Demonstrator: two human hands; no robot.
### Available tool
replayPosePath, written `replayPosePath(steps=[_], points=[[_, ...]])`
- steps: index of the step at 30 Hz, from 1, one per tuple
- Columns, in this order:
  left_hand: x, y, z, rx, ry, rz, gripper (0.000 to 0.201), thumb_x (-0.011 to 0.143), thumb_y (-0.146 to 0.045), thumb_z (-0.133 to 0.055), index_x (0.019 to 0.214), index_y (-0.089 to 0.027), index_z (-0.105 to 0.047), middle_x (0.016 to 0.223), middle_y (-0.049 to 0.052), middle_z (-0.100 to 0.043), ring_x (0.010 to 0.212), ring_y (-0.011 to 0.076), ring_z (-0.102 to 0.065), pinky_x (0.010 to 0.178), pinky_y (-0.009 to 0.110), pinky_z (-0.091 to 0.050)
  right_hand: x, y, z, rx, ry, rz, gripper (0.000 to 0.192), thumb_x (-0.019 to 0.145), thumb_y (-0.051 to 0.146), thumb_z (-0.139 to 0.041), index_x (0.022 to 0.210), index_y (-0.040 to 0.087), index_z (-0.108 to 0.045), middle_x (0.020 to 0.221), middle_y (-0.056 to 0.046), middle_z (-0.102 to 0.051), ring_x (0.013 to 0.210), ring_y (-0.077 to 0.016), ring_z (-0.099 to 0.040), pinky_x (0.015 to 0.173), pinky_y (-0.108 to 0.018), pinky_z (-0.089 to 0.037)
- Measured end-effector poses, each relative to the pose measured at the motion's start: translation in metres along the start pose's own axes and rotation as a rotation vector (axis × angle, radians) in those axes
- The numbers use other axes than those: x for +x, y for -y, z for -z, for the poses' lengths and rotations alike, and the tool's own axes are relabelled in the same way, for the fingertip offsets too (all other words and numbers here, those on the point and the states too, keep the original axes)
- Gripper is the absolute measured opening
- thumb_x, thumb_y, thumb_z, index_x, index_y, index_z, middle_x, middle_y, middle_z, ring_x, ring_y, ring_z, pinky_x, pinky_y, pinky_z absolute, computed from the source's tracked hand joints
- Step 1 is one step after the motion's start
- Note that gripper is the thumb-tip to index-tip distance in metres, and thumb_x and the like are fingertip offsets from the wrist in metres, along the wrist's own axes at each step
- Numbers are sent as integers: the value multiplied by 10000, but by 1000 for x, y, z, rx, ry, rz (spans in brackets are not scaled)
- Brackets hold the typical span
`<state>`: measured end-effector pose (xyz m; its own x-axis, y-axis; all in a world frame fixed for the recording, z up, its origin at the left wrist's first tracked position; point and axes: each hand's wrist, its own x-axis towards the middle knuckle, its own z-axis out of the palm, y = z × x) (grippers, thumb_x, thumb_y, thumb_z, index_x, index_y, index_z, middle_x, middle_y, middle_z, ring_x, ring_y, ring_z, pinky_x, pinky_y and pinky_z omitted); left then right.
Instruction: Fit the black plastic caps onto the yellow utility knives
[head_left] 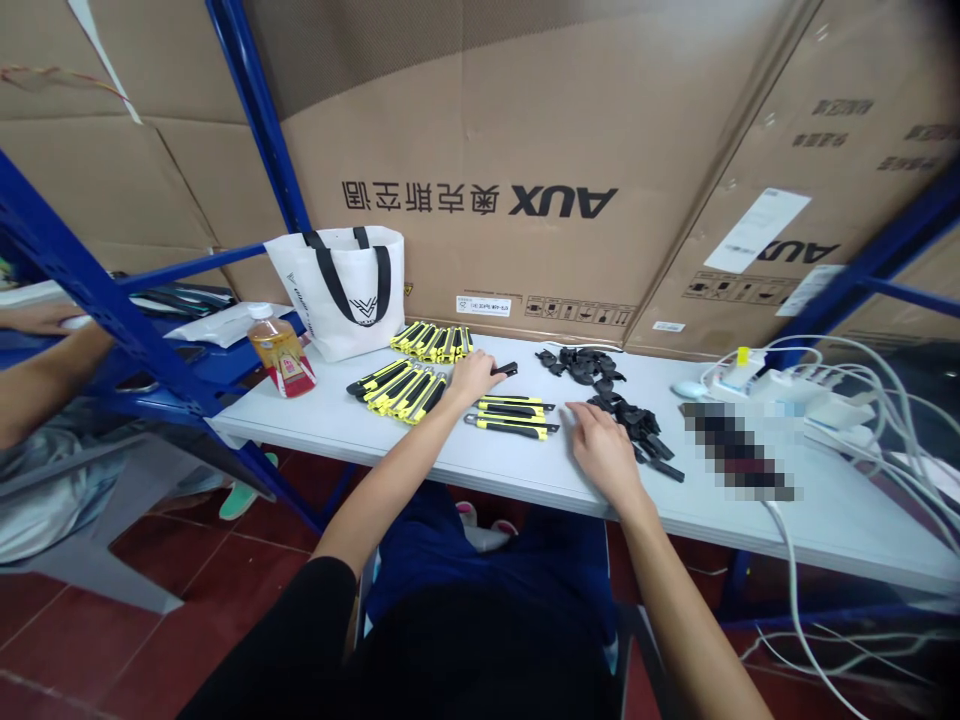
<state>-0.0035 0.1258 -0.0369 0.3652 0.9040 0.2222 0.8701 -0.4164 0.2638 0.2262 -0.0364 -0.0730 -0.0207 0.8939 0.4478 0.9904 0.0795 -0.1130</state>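
Observation:
My left hand [472,377] rests on the white table [337,425] with its fingers closed on a small black part [507,369]. Left of it lies a row of several yellow-and-black utility knives [397,388], and another row [433,341] lies further back. Two utility knives [514,416] lie between my hands. My right hand [604,447] lies flat on the table, fingers spread, holding nothing. A pile of black plastic parts [611,395] sits just right of it.
A white tote bag [343,288] and a bottle of orange drink [282,362] stand at the table's left. A power strip with white cables [795,385] crowds the right. Cardboard boxes [525,150] wall the back. Another person's arm [37,380] shows far left by the blue shelving [82,285].

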Motion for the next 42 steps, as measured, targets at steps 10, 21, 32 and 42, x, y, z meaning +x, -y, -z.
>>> replayPosePath(steps=[10,21,32,42], points=[[-15,-6,9,-101,-44,-31,376,1056,-439,-614,1280,-168,-746,1282,137,-728,1194,278,-689,1034,355,-523,30,-35,26,-210,-71,-199,392,1033,290,-454,1235,195,-776,1138,-195,-668,1085,-357,-563,850,-467,-434],[-44,-7,17,-343,160,-382,280,1009,-403,-697,1220,-241,-783,1144,50,-805,1044,223,-743,913,284,-539,11,-18,16,-230,-58,-119,358,1036,318,-513,1217,187,-793,1140,-190,-663,1072,-351,-558,852,-461,-409],[-44,-3,17,-202,209,-562,316,1061,-372,-625,1344,-361,-764,1391,3,-736,1291,232,-654,1077,286,-475,3,-17,0,-126,-113,-95,340,1040,380,-510,1037,186,-789,1131,-173,-694,1066,-340,-554,829,-441,-380],[-83,-5,31,-204,-163,-497,354,1105,-282,-535,1408,-302,-717,1470,81,-651,1310,247,-658,1140,396,-510,11,-5,13,667,-182,-221,346,944,518,-657,1073,214,-761,994,-86,-791,795,-236,-658,770,-383,-505]])
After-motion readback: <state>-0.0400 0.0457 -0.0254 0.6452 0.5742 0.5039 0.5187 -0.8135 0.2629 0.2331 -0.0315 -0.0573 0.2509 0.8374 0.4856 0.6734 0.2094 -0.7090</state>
